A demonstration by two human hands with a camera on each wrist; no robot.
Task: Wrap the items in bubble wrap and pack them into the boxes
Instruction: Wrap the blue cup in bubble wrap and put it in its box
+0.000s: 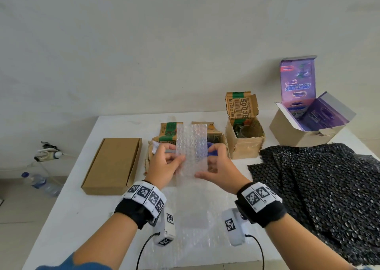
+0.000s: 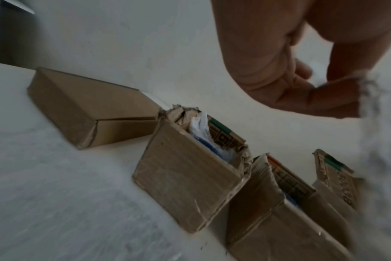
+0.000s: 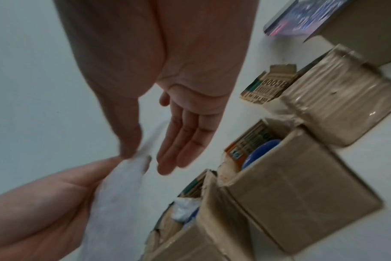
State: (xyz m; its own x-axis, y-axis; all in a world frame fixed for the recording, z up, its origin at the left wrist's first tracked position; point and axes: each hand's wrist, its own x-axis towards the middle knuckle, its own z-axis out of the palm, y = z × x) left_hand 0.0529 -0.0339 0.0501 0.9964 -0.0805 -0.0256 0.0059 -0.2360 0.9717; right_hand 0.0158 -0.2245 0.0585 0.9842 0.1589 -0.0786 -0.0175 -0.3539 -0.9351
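I hold a strip of clear bubble wrap (image 1: 191,146) upright above the table, in front of the boxes. My left hand (image 1: 175,160) pinches its left edge between thumb and fingers; the left wrist view shows that hand (image 2: 328,88) on the blurred wrap (image 2: 377,123). My right hand (image 1: 205,172) holds the right edge, thumb on the front and fingers behind. In the right wrist view its fingers (image 3: 181,141) lie fairly straight beside the wrap (image 3: 118,190). One small open box (image 1: 153,146) holds a wrapped item, another (image 1: 214,138) a blue item (image 3: 261,151), a third (image 1: 244,144) a glass.
A flat closed brown box (image 1: 113,165) lies at the left. An open purple-lined box (image 1: 308,123) stands at the back right. Black bubble wrap (image 1: 320,191) covers the table's right side. A clear bubble wrap sheet (image 1: 195,224) lies under my wrists on the white table (image 1: 67,218).
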